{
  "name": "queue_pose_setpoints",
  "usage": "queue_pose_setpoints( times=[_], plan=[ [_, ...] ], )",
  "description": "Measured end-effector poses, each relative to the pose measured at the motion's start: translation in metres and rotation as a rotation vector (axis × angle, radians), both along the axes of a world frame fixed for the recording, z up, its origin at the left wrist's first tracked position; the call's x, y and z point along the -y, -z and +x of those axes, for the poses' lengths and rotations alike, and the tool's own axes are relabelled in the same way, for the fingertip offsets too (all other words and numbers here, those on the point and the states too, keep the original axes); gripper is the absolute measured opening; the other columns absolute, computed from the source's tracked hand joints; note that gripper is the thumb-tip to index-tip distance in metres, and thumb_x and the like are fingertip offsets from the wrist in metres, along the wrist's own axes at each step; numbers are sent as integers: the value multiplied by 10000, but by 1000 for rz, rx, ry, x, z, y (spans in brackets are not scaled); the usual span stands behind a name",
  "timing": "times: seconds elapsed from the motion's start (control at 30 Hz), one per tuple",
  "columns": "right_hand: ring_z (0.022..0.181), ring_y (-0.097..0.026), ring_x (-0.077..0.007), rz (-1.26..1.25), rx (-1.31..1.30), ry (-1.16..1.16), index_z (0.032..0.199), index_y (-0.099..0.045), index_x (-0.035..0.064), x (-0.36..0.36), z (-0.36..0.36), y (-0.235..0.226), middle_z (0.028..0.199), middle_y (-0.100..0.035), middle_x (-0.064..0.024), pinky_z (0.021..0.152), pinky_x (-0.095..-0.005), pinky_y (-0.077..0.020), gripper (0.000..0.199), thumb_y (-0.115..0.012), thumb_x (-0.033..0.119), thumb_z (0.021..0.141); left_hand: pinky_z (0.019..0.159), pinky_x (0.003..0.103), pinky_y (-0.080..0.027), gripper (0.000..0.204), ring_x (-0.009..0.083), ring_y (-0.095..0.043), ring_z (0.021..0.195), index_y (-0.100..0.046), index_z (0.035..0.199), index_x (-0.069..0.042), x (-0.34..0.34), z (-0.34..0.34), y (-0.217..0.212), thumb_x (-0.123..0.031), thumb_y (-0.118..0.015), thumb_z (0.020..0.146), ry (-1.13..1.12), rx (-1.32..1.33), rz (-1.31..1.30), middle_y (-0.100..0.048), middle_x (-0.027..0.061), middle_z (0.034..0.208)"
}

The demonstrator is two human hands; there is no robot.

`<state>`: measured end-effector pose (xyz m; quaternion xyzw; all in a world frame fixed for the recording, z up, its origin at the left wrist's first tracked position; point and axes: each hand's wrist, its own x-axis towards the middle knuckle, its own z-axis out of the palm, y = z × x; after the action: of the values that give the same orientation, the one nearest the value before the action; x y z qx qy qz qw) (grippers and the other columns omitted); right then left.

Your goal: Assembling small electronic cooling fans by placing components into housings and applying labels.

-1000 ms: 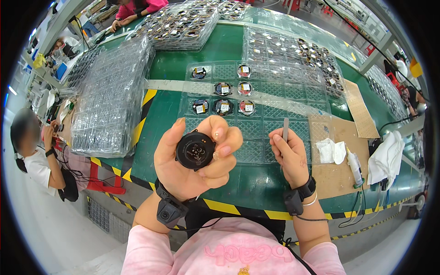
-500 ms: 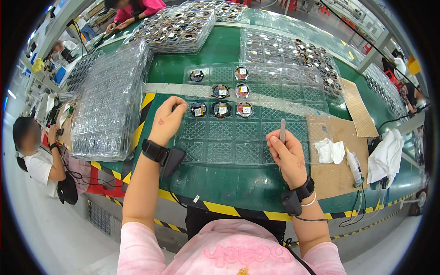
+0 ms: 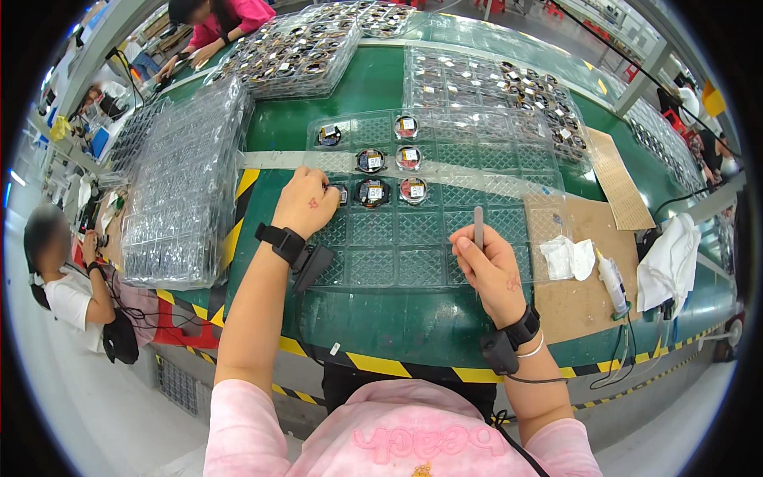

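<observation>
A clear plastic tray point(image 3: 373, 266) with square pockets lies in front of me, with several small round electronic modules in its far left pockets. My left hand point(image 3: 308, 203) is over the tray's left edge, fingers curled at a module point(image 3: 342, 194) that it partly covers. What its fingertips hold is hidden. Beside that module sit a dark-rimmed module point(image 3: 372, 192) and a red one with a white label point(image 3: 413, 190). Over the tray's right side, my right hand point(image 3: 494, 274) is closed round metal tweezers point(image 3: 478, 226), which point upward, apart from the modules.
Stacked clear trays point(image 3: 179, 191) stand at left. Filled trays point(image 3: 290, 56) stand at the back left, others point(image 3: 493, 87) behind my tray. At right are white wipes point(image 3: 568, 259), a dispensing bottle point(image 3: 612, 285) and a white cloth point(image 3: 668, 262). A co-worker in pink point(image 3: 230, 20) works far left.
My left hand has moved right, onto the nearest left module, which it now partly covers. My right hand keeps the tweezers at about the same place. The view has shifted slightly.
</observation>
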<state>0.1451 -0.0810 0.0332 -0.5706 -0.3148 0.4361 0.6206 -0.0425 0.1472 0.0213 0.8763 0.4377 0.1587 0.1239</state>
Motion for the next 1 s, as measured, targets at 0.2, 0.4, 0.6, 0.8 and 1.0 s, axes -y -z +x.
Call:
queue_pose_setpoints(
  times=[0.2,0.4,0.6,0.8,1.0],
  plan=[
    [573,-398,-2,19,9,-15,953,-587,33,0,0,-1,748,-502,40,453,-147,-289,136,-544,160,926,752,377,-473,275,329,-596,806,-577,996,15,-1,2,-1,-173,-563,797,-29,179,-158,-589,175,828],
    [578,-399,-4,5,11,-7,956,-587,32,0,-1,1,750,-499,40,460,-147,-290,140,-546,163,925,548,298,-436,226,197,-529,591,-554,994,-10,-6,-7,10,-129,-566,803,91,527,-298,-600,107,787],
    [583,-402,-3,14,9,-14,959,-588,37,0,0,3,753,-501,42,466,-144,-293,142,-549,169,924,406,183,-291,107,62,-392,473,-549,895,-40,22,-19,-24,-80,-506,804,227,1554,-1432,-545,54,788],
    [576,-399,1,-5,18,-9,954,-586,42,-1,-1,1,749,-502,46,456,-143,-285,137,-552,171,923,412,200,-319,62,82,-373,464,-496,790,-45,52,-18,-30,-97,-485,760,633,1632,-1669,-517,70,774],
    [564,-389,5,-25,30,7,946,-584,49,-1,-1,2,735,-497,53,439,-141,-266,130,-552,173,923,468,214,-348,77,107,-401,517,-467,707,-59,75,-13,-47,-132,-487,690,884,1484,-1595,-516,79,712]
  ],
)
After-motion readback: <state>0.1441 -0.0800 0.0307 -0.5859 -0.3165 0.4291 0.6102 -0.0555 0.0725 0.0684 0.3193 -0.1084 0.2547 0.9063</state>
